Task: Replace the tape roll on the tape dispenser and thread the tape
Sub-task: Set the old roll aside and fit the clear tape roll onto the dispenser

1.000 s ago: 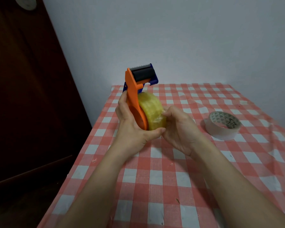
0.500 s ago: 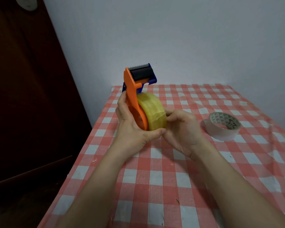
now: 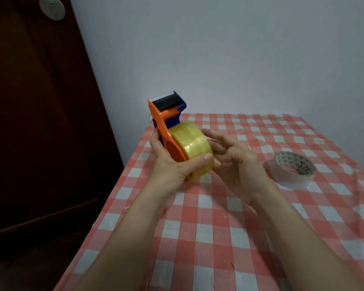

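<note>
While gripped by the left hand, the tape dispenser is held above the table, its yellowish tape roll seated on it.

Left thumb is laid across the roll's near face, remaining fingers are curled round the orange frame from the far side; wrist is bent up, forearm is angled in from lower left. Right hand is kept just beside the roll's right side, fingers loosely spread and relaxed, nothing grasped; contact with the roll cannot be told. Right forearm is run in from lower right. Dispenser's black roller end is pointed up and away. A white tape roll is lying flat on the checked cloth, well apart to the right.
</note>
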The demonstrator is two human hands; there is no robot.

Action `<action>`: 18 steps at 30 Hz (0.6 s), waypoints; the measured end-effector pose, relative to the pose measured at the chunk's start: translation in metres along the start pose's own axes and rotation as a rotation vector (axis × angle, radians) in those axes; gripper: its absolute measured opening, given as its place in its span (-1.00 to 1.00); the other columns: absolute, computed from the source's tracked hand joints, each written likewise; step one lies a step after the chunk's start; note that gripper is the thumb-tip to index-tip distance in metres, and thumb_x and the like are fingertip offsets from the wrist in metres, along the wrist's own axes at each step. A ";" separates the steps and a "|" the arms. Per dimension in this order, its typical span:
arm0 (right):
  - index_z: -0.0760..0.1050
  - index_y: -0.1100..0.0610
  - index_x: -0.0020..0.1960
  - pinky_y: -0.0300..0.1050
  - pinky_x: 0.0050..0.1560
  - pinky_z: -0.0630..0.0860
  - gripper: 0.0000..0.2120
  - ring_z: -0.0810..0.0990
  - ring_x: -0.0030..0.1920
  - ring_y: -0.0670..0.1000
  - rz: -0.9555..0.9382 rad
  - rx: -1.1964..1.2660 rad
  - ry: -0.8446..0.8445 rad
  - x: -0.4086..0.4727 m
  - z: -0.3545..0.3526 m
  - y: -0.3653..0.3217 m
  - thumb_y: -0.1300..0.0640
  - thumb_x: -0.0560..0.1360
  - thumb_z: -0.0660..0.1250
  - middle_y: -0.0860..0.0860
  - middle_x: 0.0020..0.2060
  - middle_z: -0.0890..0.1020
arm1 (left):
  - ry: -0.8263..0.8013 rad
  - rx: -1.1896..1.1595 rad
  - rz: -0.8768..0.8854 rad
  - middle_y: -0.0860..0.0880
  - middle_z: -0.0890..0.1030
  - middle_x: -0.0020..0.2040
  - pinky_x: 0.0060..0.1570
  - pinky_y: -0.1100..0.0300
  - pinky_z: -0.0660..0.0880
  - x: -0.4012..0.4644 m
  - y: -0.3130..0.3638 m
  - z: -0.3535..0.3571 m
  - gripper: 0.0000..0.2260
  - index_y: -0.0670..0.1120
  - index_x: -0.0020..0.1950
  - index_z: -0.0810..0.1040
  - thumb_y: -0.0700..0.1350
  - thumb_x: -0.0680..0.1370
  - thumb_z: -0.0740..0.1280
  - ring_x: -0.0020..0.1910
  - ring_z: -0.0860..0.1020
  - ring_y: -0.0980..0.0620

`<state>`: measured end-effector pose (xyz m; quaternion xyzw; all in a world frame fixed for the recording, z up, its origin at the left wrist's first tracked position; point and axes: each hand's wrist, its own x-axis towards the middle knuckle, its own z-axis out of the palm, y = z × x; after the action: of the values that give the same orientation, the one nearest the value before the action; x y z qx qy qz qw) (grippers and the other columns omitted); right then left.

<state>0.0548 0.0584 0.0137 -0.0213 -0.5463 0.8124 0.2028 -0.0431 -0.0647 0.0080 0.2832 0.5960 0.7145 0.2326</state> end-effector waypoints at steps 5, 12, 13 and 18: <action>0.40 -0.01 0.42 0.10 0.37 0.43 -0.35 0.54 0.32 -0.01 0.110 -0.361 0.047 0.002 -0.006 0.003 -0.10 0.37 0.45 -0.03 0.32 0.55 | 0.027 -0.360 -0.065 -0.06 0.50 0.37 -0.02 -0.31 0.63 0.003 0.012 0.002 -0.01 0.30 0.44 0.21 -0.17 0.20 0.67 0.28 0.57 -0.25; 0.57 0.17 0.18 0.19 0.31 0.49 -0.22 0.64 0.18 0.23 0.128 -0.323 0.059 -0.002 0.008 0.011 -0.26 0.11 0.60 0.16 0.07 0.71 | -0.021 -0.473 -0.079 -0.17 0.56 0.32 -0.01 -0.36 0.61 0.004 0.008 0.011 -0.04 0.23 0.35 0.34 -0.04 0.08 0.76 0.25 0.60 -0.36; 0.56 0.19 0.18 0.23 0.33 0.46 -0.25 0.63 0.18 0.27 0.129 -0.280 0.060 -0.002 0.007 0.009 -0.19 0.13 0.61 0.19 0.06 0.71 | -0.036 -0.509 -0.095 -0.20 0.57 0.33 0.01 -0.38 0.60 0.004 0.008 0.010 -0.04 0.20 0.38 0.37 0.08 0.08 0.75 0.24 0.61 -0.37; 0.46 0.07 0.35 0.12 0.14 0.55 -0.23 0.69 0.09 0.11 0.140 -0.212 0.093 0.000 0.005 0.012 -0.05 0.21 0.64 0.11 0.15 0.67 | 0.053 -0.548 -0.183 -0.11 0.73 0.01 0.11 -0.22 0.60 0.009 0.012 0.000 -0.43 -0.05 0.30 0.57 0.36 0.56 0.21 0.07 0.70 -0.17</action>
<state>0.0500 0.0505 0.0048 -0.1181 -0.6164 0.7604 0.1673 -0.0498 -0.0606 0.0205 0.1360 0.4097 0.8321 0.3482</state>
